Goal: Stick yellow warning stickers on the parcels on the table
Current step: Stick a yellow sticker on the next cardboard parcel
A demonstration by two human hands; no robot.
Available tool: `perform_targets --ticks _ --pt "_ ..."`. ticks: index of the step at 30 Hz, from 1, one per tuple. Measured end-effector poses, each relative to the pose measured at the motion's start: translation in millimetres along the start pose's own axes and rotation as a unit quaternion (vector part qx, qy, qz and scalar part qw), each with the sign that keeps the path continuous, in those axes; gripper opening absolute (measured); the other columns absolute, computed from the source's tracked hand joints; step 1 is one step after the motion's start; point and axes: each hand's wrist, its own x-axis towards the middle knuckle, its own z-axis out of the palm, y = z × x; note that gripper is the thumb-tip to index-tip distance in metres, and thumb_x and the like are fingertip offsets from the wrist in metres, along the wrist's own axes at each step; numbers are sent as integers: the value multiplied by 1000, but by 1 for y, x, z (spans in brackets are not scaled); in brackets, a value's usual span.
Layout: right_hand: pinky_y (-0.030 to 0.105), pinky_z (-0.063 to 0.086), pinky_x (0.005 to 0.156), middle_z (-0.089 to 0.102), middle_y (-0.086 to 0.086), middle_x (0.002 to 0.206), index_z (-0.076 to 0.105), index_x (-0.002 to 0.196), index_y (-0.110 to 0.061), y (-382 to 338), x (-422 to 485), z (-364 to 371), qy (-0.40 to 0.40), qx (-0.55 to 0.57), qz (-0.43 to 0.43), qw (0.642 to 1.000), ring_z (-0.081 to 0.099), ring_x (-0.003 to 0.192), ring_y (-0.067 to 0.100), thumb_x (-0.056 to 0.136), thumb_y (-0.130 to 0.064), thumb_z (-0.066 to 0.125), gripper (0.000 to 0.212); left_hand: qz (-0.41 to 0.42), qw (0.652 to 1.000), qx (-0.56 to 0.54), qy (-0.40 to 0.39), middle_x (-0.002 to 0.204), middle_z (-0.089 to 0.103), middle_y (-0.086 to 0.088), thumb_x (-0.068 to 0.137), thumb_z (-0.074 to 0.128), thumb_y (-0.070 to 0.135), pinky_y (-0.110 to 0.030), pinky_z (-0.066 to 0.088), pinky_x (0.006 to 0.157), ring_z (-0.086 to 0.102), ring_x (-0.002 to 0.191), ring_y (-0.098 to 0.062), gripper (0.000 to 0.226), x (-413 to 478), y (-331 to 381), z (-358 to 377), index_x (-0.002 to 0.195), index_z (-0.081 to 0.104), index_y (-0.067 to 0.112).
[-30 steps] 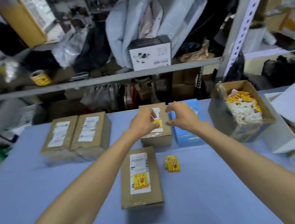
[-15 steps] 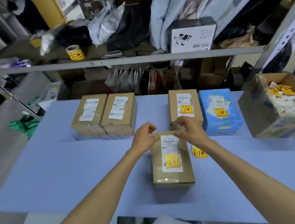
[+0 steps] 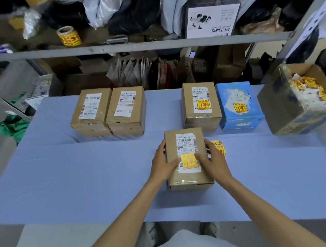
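Brown cardboard parcel (image 3: 190,178) lies flat near the middle of the desk (image 3: 84,178), label up, with its long axis running from the near edge to the far edge. The left grip (image 3: 163,163) and right grip (image 3: 214,161) clasp its long sides, thumbs on top, the right thumb at the yellow sticker (image 3: 188,162). Loose stickers (image 3: 219,148) beside it are half hidden by the right grip.

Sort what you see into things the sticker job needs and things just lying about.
Job: near parcel, gripped by left hand and right hand; unstickered far-left parcel; unstickered parcel beside it; loose yellow stickers.
Lying about: white box on shelf; plastic bags; green cloth.
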Motion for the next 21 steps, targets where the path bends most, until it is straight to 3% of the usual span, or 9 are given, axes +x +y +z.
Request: perform_targets --ticks 2,7,9,13,15,17,21 --pt "4 43 67 53 -25 113 37 136 -43 5 -9 1 -18 29 18 999 55 92 -11 87 -32 67 59 -11 1000 -23 -10 139 45 10 79 76 18 -24 41 95 46 120 -6 88 -6 -4 3 149 24 30" --pt "7 44 62 53 -17 121 25 146 -43 14 -19 6 -45 73 78 993 56 91 -9 81 -45 70 79 -40 998 -44 -27 143 44 13 77 79 28 -32 44 104 47 123 -8 98 -12 -15 5 150 16 38" --pt "10 45 66 54 -17 122 25 145 -46 13 -17 6 -57 90 83 991 56 94 -9 82 -42 71 78 -37 998 -41 -20 142 44 14 75 80 29 -27 44 100 47 121 -7 99 -11 -17 2 150 16 39" --pt "26 45 93 47 -12 136 13 150 -39 7 -5 13 -119 83 82 986 53 116 9 83 -31 72 90 -49 997 -60 13 148 38 4 73 82 29 -24 44 95 48 127 -15 99 -2 -23 -10 150 21 33" --pt "26 44 94 48 -11 137 11 151 -37 3 0 20 -127 80 75 986 52 119 12 82 -30 73 93 -82 993 -71 43 148 40 0 71 83 32 -19 46 86 53 121 -16 94 0 -26 -16 148 29 28" --pt "21 45 88 51 -13 135 18 149 -39 -3 6 25 -133 91 62 985 55 115 7 81 -30 74 88 -83 994 -52 50 139 52 2 71 81 39 -12 45 74 57 108 -10 80 4 -28 -22 139 41 27" --pt "16 49 79 57 -17 122 34 122 -53 -21 22 34 -142 94 36 985 59 106 -1 82 -26 74 62 -82 996 -19 41 120 60 6 76 76 44 -14 42 69 57 95 -7 70 24 -16 -38 137 45 29"
